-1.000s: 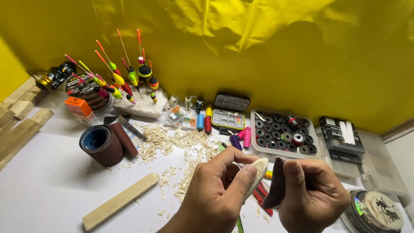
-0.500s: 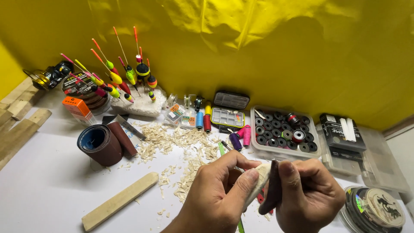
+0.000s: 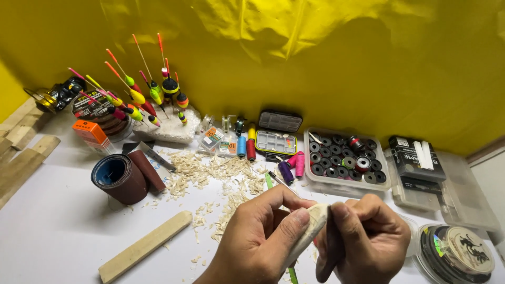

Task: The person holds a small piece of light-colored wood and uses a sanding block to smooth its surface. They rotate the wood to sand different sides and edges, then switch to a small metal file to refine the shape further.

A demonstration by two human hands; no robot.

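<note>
My left hand (image 3: 265, 236) grips a pale carved piece of wood (image 3: 311, 227), thumb lying along it, low in the middle of the view. My right hand (image 3: 368, 244) holds a dark strip of sandpaper (image 3: 327, 251) pressed against the right side of that wood. Both hands hover above the white table (image 3: 63, 231), just in front of a scatter of wood shavings (image 3: 218, 176).
A wooden stick (image 3: 144, 246) lies at the front left, near brown sandpaper rolls (image 3: 123, 178). Colourful fishing floats (image 3: 139, 97) stand in a white foam block behind. Thread spools (image 3: 292, 165), a tray of bobbins (image 3: 344, 160), clear boxes (image 3: 442, 181) and line reels (image 3: 455, 252) fill the right. Yellow cloth hangs behind.
The sandpaper in my right hand has slid along the wood piece, closer against it. My left hand has turned the wood slightly. The view has shifted a little.
</note>
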